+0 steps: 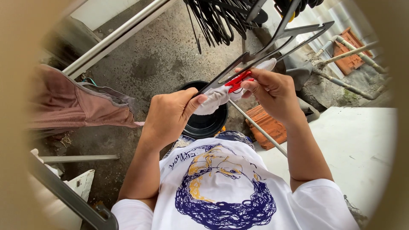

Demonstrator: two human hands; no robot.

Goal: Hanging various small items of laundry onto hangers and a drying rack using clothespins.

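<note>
My left hand (170, 113) grips the lower end of a black plastic hanger (272, 42) together with a small white cloth (217, 98) draped over it. My right hand (272, 91) pinches a red clothespin (236, 81) onto the cloth at the hanger's bar. The hanger's upper end rises toward a bunch of black hangers (217, 19) hung at the top. I wear a white shirt with a blue and yellow print.
A black bucket (206, 123) stands on the concrete floor below my hands. A pinkish garment (72, 102) hangs on a metal rail (115, 36) at left. Orange bricks (266, 125) and pipes lie at right beside a white slab (358, 145).
</note>
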